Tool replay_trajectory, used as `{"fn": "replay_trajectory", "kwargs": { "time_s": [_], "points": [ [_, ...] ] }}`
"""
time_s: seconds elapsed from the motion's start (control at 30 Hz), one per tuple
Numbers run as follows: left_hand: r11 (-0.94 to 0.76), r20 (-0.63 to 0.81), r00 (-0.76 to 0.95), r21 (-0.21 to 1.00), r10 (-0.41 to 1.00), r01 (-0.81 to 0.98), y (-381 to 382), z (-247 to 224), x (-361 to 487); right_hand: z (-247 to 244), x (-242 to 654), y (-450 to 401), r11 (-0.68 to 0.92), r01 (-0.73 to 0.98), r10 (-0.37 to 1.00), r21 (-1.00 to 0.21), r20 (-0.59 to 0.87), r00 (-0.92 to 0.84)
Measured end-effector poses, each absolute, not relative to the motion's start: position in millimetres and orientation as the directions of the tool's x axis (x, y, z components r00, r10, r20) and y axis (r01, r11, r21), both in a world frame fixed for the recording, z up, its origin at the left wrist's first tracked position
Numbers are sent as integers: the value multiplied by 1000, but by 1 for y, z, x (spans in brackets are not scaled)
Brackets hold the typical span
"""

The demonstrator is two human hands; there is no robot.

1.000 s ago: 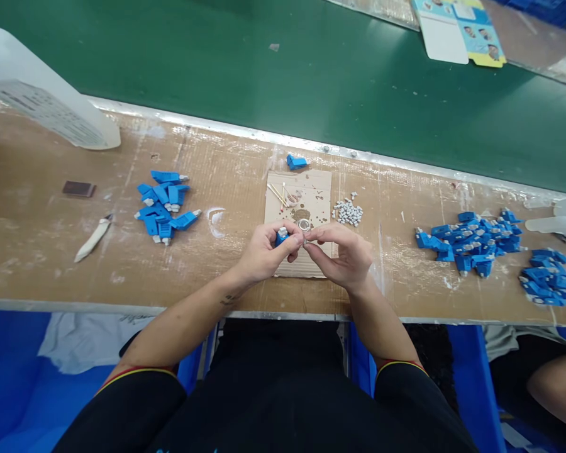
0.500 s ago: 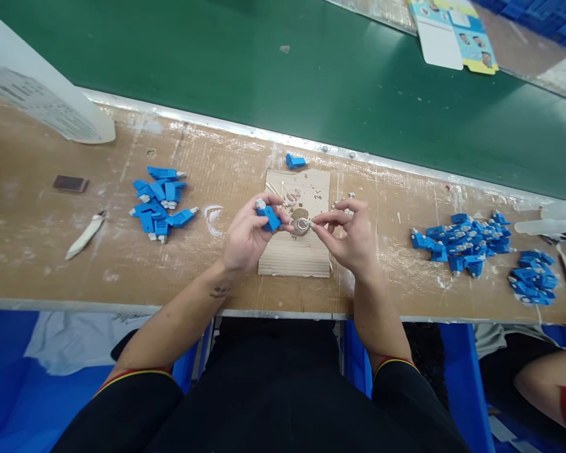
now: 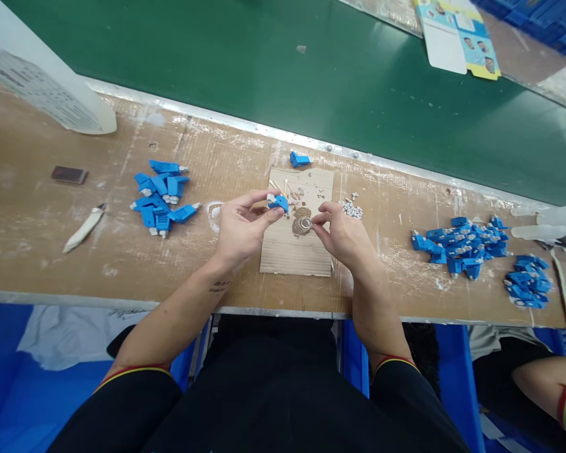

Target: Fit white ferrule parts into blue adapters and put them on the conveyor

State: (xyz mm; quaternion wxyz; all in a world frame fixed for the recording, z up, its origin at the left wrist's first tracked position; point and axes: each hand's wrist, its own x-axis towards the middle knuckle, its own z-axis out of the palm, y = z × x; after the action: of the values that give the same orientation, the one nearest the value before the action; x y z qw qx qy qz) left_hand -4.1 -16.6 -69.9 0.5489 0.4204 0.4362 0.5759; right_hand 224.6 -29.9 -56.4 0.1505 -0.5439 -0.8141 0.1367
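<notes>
Between the thumb and fingers of my left hand (image 3: pixel 244 229) is a blue piece (image 3: pixel 279 202) with a light grey end, held above a cardboard sheet (image 3: pixel 295 259). My right hand (image 3: pixel 342 233) has its thumb and index finger pinched at the edge of a small round container (image 3: pixel 304 225) on the cardboard; anything between those fingertips is too small to tell. Thin sticks (image 3: pixel 283 187) lie at the cardboard's upper left. Small grey parts (image 3: pixel 353 207) form a pile just beyond my right hand. Another blue piece (image 3: pixel 299 160) rests behind the cardboard.
Blue pieces form a pile (image 3: pixel 160 198) at left and two piles (image 3: pixel 466 242) at right. A wrapped tool (image 3: pixel 85 229), a dark block (image 3: pixel 69 175) and a large white container (image 3: pixel 51 82) stand or lie at left. Another person's arm (image 3: pixel 540 380) shows at lower right.
My left hand has turned the blue piece and shifted it slightly up and right. My right hand has tilted down toward the round container, and more of the small grey parts show.
</notes>
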Motion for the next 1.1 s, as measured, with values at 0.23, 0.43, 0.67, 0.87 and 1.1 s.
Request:
{"fn": "replay_trajectory", "kwargs": {
  "time_s": [0.23, 0.43, 0.67, 0.87, 1.1],
  "points": [
    [-65, 54, -55, 974, 997, -215, -18, -64, -6, -56, 225, -30, 393, 829, 918, -397, 121, -377],
    [-51, 73, 58, 950, 996, -307, -24, -58, -3, -48, 219, -40, 535, 525, 836, -661, 503, -220],
    [-343, 363, 62, 915, 930, -211, -40, -65, 9, -52, 194, -51, 583, 253, 795, -772, 606, 17],
    [-659, 660, 72, 751, 748, -39, -39, -75, 9, -61, 183, -50, 649, 218, 740, -728, 672, 39],
    [-720, 717, 71, 691, 693, 58, -39, -72, 10, -63, 185, -50, 647, 248, 740, -721, 672, 19]
  ]
}}
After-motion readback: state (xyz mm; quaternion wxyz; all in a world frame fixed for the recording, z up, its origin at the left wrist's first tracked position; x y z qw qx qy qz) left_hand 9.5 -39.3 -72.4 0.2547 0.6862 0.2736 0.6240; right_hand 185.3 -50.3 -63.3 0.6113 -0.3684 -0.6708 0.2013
